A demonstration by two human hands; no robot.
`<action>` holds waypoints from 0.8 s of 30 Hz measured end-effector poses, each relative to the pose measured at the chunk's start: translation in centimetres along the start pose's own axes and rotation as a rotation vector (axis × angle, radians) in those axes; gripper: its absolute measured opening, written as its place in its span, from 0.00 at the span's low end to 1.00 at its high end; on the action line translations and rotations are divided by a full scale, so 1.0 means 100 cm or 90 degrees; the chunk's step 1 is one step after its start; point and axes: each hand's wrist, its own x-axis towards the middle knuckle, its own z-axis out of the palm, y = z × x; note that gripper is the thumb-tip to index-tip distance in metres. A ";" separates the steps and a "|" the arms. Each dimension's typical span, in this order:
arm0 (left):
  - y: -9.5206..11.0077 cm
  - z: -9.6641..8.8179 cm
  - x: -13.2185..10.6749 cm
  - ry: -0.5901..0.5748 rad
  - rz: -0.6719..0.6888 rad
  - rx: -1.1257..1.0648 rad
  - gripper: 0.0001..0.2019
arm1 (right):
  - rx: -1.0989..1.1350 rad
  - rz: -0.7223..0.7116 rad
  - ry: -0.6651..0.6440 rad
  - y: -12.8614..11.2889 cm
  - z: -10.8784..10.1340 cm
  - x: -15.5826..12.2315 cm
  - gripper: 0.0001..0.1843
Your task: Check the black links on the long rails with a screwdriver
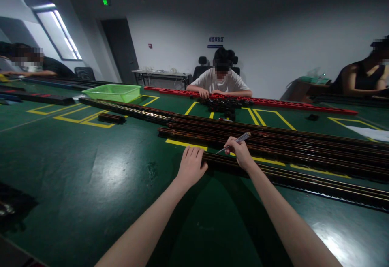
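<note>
A long dark rail (291, 179) with glossy edges lies across the table in front of me. Over its left end, my left hand (191, 165) is closed, fingers on the far side and thumb on the near side. My right hand (239, 152) grips a slim screwdriver (243, 137) with a pale, see-through handle. The shaft slants down to the left, and its tip is at the rail's top, just right of my left hand. Whether the tip touches a screw is too small to tell. Behind lies a bundle of similar rails (273, 139), side by side.
A green basket (112, 92) stands at the back left, near a short dark piece (111, 118). Across the green table (91, 202), a person (217, 80) sits behind a red slotted strip (288, 103) and a heap of dark parts (223, 105). Other people sit left and right.
</note>
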 end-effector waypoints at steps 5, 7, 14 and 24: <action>0.000 0.000 0.000 0.004 0.002 0.000 0.16 | 0.030 0.005 0.010 -0.003 0.001 -0.001 0.07; 0.000 -0.001 0.000 -0.002 0.000 0.001 0.16 | 0.026 0.007 0.005 -0.003 0.001 -0.002 0.07; 0.000 -0.001 0.001 0.010 0.004 0.004 0.15 | 0.003 -0.015 -0.020 0.001 -0.001 -0.001 0.08; 0.000 0.000 0.000 0.005 0.004 0.004 0.16 | -0.015 -0.015 0.005 -0.004 0.004 -0.004 0.07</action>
